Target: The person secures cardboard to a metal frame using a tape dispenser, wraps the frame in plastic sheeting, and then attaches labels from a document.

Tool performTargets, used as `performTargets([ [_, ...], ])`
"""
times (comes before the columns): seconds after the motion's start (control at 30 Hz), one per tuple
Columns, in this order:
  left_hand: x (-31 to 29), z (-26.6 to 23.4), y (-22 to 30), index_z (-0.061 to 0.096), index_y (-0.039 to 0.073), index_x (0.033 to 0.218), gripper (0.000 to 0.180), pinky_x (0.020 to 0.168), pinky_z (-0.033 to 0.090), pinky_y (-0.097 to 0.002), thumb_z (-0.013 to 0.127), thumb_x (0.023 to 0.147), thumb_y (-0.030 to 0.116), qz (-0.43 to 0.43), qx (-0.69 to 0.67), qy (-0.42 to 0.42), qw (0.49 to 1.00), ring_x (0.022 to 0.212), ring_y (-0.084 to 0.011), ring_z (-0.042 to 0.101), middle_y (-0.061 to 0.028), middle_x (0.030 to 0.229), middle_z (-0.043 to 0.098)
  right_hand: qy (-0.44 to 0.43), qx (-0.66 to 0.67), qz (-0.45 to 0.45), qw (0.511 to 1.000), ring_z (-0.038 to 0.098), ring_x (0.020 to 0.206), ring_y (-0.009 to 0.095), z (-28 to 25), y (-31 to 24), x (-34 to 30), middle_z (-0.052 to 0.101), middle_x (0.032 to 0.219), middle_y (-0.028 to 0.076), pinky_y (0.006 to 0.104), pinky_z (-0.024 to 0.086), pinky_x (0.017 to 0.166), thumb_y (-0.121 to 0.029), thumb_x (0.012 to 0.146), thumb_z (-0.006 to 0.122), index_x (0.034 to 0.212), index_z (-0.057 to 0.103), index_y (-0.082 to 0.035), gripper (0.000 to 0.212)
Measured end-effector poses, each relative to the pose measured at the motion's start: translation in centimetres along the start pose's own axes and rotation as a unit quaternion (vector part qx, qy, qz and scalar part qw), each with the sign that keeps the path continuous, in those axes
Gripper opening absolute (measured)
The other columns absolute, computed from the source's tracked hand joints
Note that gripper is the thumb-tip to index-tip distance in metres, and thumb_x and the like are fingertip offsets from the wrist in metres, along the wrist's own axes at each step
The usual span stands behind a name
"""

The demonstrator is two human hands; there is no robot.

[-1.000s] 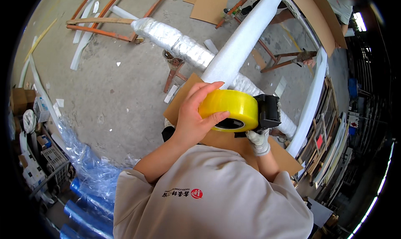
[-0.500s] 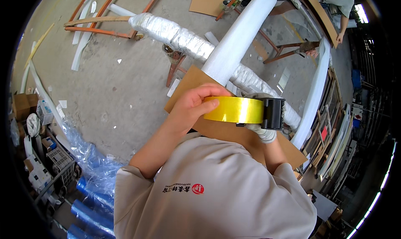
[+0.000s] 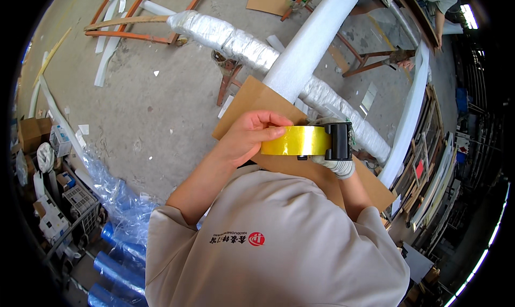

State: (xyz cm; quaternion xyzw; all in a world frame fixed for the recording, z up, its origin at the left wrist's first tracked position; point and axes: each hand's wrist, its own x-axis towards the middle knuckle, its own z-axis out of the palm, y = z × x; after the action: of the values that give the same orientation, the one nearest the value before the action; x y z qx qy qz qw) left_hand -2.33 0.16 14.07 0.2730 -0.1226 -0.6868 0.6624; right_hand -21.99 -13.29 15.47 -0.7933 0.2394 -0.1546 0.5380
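A tape dispenser [image 3: 340,141] with a black head carries a wide roll of yellow tape [image 3: 300,141] in front of my chest. My right hand [image 3: 340,168], in a whitish glove, grips it from behind and below; most of its fingers are hidden. My bare left hand [image 3: 248,137] is closed at the roll's left end, thumb and fingertips on the tape's upper edge. Whether a loose tape end is between them cannot be made out. Beneath both hands lies a brown cardboard sheet [image 3: 250,95], against a long white foam-wrapped piece [image 3: 311,47].
A long bundle in shiny clear wrap [image 3: 225,39] crosses under the foam-wrapped piece. Orange-brown frames [image 3: 139,36] lie at the far left. Blue film rolls [image 3: 118,269] and boxes [image 3: 35,132] stand at left. Another person's arm [image 3: 440,25] is at the far right.
The tape dispenser has shifted slightly left with my right hand, toward my left hand. My left thumb and fingers now overlap more of the roll's upper edge. The other person's board has tilted.
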Motion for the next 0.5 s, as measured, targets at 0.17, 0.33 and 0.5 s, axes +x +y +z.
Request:
performTargets([
  [0.17,0.0,0.4,0.7,0.056,-0.003,0.102,0.019,0.086,0.044,-0.0287,0.053,0.084,0.002,-0.030,-0.053,0.005,0.998,0.093,-0.0148,0.056,-0.0081,0.099,0.059,-0.007,0.064,0.034,0.997,0.056,0.097,0.023,-0.2,0.8,-0.1,0.057,0.106,0.012,0.0332,0.044,0.085,-0.033,0.059,0.079,0.108,0.048,-0.001,0.066],
  [0.33,0.3,-0.4,0.4,0.055,-0.003,0.102,0.020,0.086,0.044,-0.0285,0.054,0.084,0.004,-0.040,-0.057,-0.005,0.998,0.094,-0.0149,0.056,-0.0083,0.099,0.058,-0.013,0.131,0.056,0.990,0.055,0.100,0.022,0.0,1.4,0.0,0.057,0.108,0.014,0.0335,0.043,0.086,-0.029,0.056,0.082,0.107,0.046,-0.002,0.068],
  [0.5,0.6,-0.9,0.1,0.054,-0.001,0.099,0.017,0.084,0.043,-0.0269,0.056,0.083,0.004,-0.045,-0.049,0.004,0.998,0.091,-0.0131,0.055,-0.0065,0.096,0.058,-0.011,0.091,0.063,0.994,0.056,0.097,0.021,0.1,1.7,-0.1,0.058,0.106,0.011,0.0328,0.043,0.085,-0.032,0.057,0.080,0.108,0.049,-0.003,0.067],
])
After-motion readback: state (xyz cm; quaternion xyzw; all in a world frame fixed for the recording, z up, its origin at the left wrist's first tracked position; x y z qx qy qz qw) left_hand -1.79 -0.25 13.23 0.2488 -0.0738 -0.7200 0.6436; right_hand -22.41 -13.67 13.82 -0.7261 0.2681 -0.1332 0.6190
